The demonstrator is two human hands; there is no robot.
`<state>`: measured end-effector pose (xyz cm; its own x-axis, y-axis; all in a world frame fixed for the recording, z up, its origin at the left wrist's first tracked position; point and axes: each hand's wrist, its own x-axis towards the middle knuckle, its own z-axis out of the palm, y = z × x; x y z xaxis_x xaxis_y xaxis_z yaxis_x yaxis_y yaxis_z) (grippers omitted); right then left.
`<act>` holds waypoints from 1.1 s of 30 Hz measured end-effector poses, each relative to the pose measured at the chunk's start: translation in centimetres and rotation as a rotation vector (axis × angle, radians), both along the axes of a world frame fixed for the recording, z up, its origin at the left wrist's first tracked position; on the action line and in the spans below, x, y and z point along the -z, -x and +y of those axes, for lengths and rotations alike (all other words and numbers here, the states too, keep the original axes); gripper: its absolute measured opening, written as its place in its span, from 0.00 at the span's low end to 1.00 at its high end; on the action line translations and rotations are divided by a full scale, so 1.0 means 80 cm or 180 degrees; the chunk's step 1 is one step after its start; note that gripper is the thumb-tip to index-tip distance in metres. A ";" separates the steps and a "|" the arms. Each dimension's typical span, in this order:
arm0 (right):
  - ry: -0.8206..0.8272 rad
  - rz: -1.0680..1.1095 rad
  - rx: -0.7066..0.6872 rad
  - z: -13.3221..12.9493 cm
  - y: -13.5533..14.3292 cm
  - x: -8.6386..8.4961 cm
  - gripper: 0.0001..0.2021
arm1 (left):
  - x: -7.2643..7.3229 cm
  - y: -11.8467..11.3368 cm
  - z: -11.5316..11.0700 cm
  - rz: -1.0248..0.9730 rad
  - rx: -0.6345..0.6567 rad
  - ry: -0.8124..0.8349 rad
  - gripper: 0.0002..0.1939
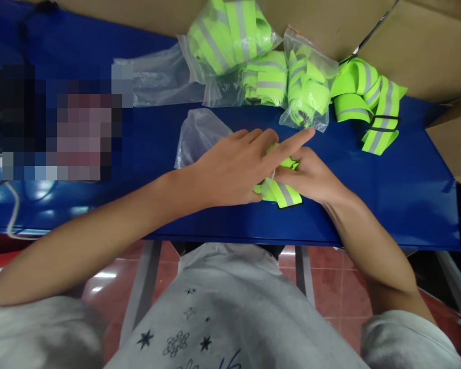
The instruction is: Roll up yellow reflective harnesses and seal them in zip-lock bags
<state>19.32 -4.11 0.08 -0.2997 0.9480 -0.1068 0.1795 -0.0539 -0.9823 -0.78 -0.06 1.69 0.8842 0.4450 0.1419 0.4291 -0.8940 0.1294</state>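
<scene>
Near the front edge of the blue table, my left hand [238,166] lies over a yellow-green reflective strap [286,193], its index finger stretched out to the right and the other fingers curled. From the right, my right hand [311,174] grips the same strap, thumb and fingers closed round it. Much of the strap is hidden beneath both hands; a grey stripe and a dark buckle show at its lower end. A clear plastic bag [202,134] lies just behind my left wrist, and whether its mouth reaches the strap is hidden.
Bagged yellow-green straps [230,36] lie at the back of the blue table [418,205]. A bagged strap [308,84] and a loose one with a black buckle [384,115] are farther right. Cardboard [415,46] stands behind. A white cable [13,205] hangs at left.
</scene>
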 end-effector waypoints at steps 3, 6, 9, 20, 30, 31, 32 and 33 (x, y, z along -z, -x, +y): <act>0.0801 0.0531 -0.0160 -0.001 0.001 -0.005 0.17 | 0.010 0.008 0.006 -0.0237 -0.0289 -0.0098 0.46; 0.0854 0.0739 0.0274 -0.002 0.003 -0.009 0.23 | 0.016 0.017 0.009 -0.0480 -0.0705 -0.0216 0.44; 0.0283 0.0549 0.0644 -0.005 0.008 -0.007 0.20 | 0.016 0.018 0.008 -0.0371 -0.0784 -0.0338 0.43; -0.0564 -0.0184 0.0392 -0.007 0.011 -0.010 0.14 | 0.000 0.002 -0.013 0.0085 -0.0301 -0.0550 0.43; 0.0143 0.0864 0.0604 -0.005 0.009 -0.008 0.12 | -0.042 0.046 0.013 -0.0401 -0.0364 0.0457 0.57; 0.0167 0.0943 0.0580 -0.006 0.010 -0.009 0.12 | -0.046 0.049 0.013 -0.0369 -0.0440 0.0590 0.57; 0.0183 0.0996 0.0546 -0.007 0.012 -0.010 0.12 | -0.049 0.050 0.012 -0.0295 -0.0495 0.0647 0.56; 0.0198 0.1022 0.0507 -0.008 0.013 -0.009 0.12 | -0.050 0.049 0.010 -0.0195 -0.0513 0.0621 0.56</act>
